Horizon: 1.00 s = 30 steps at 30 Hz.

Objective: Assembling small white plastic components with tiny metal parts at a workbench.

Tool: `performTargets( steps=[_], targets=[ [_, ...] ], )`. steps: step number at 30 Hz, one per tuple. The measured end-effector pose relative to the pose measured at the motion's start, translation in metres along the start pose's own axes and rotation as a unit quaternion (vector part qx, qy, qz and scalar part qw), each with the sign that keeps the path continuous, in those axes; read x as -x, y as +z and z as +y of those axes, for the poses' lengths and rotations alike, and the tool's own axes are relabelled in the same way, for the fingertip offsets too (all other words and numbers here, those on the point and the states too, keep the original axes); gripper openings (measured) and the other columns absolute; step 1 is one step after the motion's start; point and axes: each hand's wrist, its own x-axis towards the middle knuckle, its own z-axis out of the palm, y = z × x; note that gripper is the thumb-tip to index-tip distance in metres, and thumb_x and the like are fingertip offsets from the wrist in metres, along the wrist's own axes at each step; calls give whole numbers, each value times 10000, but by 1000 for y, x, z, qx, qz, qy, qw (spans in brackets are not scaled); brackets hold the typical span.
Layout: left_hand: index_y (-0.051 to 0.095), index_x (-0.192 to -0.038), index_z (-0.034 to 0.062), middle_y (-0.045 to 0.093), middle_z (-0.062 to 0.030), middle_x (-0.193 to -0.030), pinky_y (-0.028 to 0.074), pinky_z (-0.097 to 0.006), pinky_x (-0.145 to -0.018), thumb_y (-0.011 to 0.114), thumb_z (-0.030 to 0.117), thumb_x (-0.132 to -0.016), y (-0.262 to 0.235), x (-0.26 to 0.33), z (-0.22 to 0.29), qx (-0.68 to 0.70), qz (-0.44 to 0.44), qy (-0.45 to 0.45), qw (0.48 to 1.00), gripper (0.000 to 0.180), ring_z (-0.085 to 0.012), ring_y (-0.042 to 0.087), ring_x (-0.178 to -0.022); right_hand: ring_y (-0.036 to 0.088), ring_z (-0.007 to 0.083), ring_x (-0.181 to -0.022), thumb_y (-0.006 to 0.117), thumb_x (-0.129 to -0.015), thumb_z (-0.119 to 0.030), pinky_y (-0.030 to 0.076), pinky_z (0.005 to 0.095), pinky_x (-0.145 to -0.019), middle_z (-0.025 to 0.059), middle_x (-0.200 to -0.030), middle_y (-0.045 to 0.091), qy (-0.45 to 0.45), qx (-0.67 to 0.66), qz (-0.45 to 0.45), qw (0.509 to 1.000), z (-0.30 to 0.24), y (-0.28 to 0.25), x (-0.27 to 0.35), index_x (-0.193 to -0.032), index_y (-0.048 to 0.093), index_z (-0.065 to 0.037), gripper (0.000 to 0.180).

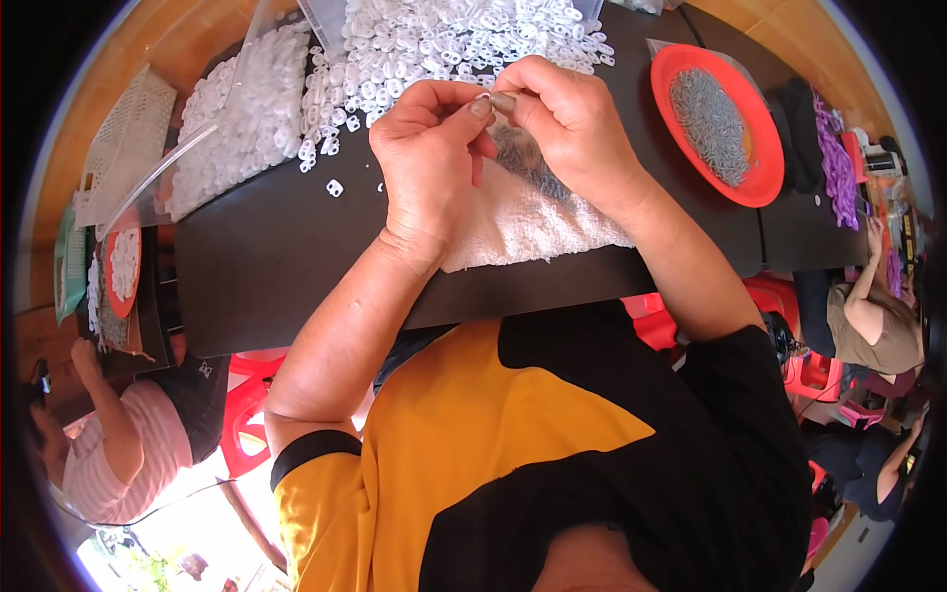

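My left hand [429, 153] and my right hand [572, 123] meet fingertip to fingertip above the table. Both are closed in a pinch on something tiny, mostly hidden by the fingers. Beneath them lies a white towel [528, 222], with a heap of small grey metal pieces [523, 158] partly covered by my right hand. Just beyond my fingers spreads a large pile of small white plastic pieces with holes [424, 44]. One such white piece [334, 187] lies apart, left of my left wrist.
A red oval tray [765, 163] of small grey metal parts [708, 123] stands at right, near purple items [837, 168]. At left, clear bags of white pieces [247, 118] lie on the dark table [256, 257]. Other people sit at left [128, 444] and right [873, 316].
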Motion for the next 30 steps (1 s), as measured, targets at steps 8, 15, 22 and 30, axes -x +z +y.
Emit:
performTargets(
  steps=[8, 15, 22, 30],
  targets=[
    [633, -920, -42, 635, -71, -762, 392, -223, -433, 643, 21, -879, -2, -6, 1, 50, -15, -53, 997, 75, -108, 563, -554, 606, 163, -729, 553, -874, 45, 476, 278, -671, 80, -806, 632, 0, 36, -11, 999, 3, -6, 1, -972, 590, -3, 116],
    [636, -924, -32, 629, -60, -760, 393, -227, -434, 640, 48, -894, -3, -8, 2, 14, -56, -63, 996, 85, -110, 561, -556, 656, 266, -788, 542, -830, 77, 495, 324, -692, 129, -856, 647, -29, 93, -4, 995, 3, -9, 2, -996, 581, -13, 193],
    [621, -946, -31, 628, -69, -772, 404, -229, -447, 625, 58, -908, -2, -7, 1, -23, -53, -72, 996, 96, -113, 565, -571, 652, 293, -770, 523, -822, 83, 494, 348, -663, 132, -869, 650, -31, 109, -20, 993, 4, -10, 3, -999, 580, -23, 214],
    [595, -930, -37, 628, -83, -775, 397, -235, -443, 614, 59, -916, 0, -3, -7, -26, -25, -68, 997, 98, -115, 548, -556, 639, 321, -690, 568, -782, -1, 487, 423, -625, 124, -747, 652, 6, 90, 22, 996, 9, 6, 6, -894, 606, -41, 124]
  ],
)
